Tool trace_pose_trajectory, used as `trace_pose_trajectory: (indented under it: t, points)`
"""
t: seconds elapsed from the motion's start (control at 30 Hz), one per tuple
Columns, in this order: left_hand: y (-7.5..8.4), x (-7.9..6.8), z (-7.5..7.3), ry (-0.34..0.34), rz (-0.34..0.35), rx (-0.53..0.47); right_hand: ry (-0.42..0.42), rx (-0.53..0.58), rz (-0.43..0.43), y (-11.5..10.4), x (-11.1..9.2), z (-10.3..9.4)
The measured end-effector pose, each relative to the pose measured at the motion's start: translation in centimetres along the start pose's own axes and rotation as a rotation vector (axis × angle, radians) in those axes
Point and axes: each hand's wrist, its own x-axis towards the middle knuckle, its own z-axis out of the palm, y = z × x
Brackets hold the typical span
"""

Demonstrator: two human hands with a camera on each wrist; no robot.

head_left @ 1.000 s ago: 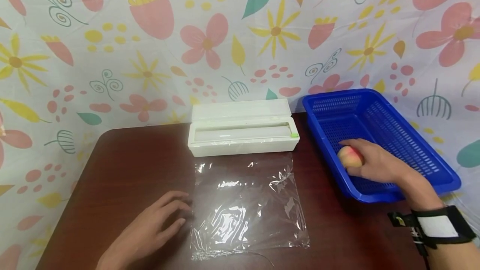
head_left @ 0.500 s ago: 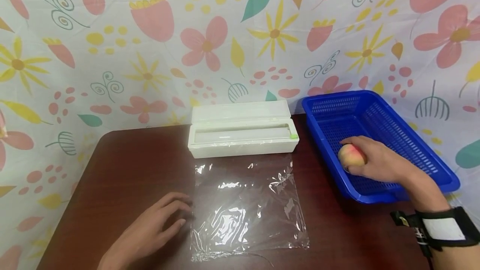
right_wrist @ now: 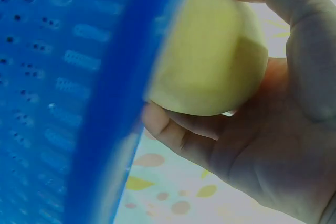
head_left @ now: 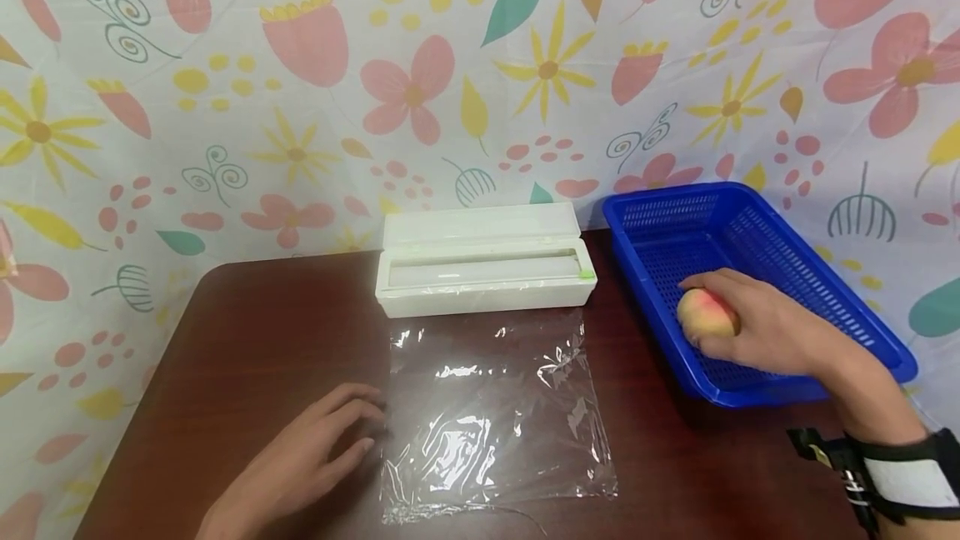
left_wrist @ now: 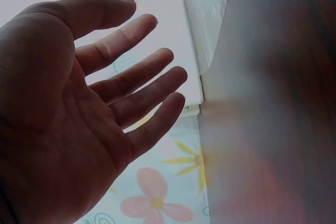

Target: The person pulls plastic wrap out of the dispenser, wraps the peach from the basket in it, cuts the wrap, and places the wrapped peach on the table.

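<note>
A yellow and pink peach (head_left: 707,312) is gripped between the thumb and fingers of my right hand (head_left: 765,325), over the near left part of the blue basket (head_left: 825,273). In the right wrist view the peach (right_wrist: 215,51) sits beside the basket's rim (right_wrist: 128,77), with fingers beneath it. My left hand (head_left: 307,452) lies by the left edge of a sheet of clear plastic wrap (head_left: 487,415); whether it touches the film I cannot tell. Its fingers are relaxed and spread in the left wrist view, where the palm (left_wrist: 79,119) holds nothing.
Behind the wrap stands a white cling film box (head_left: 487,298), lid raised, with a roll inside and a small green piece (head_left: 587,274) at its right end. A flower-patterned cloth (head_left: 420,90) hangs behind the dark wooden table (head_left: 277,315).
My right hand has drawn slightly right and toward me with the peach, staying over the basket. My left hand keeps its place beside the wrap.
</note>
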Motion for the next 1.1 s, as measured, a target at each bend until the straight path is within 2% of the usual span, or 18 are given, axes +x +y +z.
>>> trace_pose_trajectory:
  t: [0.1, 0.3, 0.4, 0.63, 0.87, 1.1]
  points:
    - [0.1, 0.2, 0.0, -0.006, 0.017, -0.009, 0.016, 0.005, -0.015, -0.6, -0.1, -0.3]
    - [0.4, 0.3, -0.1, -0.038, -0.012, -0.009, 0.038, 0.002, -0.053, -1.4, -0.2, -0.6]
    - [0.4, 0.5, -0.1, -0.033, -0.006, -0.01, 0.032, 0.017, -0.054, -1.8, -0.3, -0.7]
    - [0.6, 1.3, -0.3, 0.028, 0.075, 0.008, 0.022, 0.046, -0.076, -2.8, -0.4, -0.7]
    - [0.6, 1.9, -0.4, 0.002, 0.112, 0.01, 0.039, 0.046, -0.119, -3.6, -0.3, -0.6]
    - [1.0, 2.9, -0.6, 0.04, 0.173, 0.013, 0.037, 0.043, -0.13, -4.4, -0.1, -0.2]
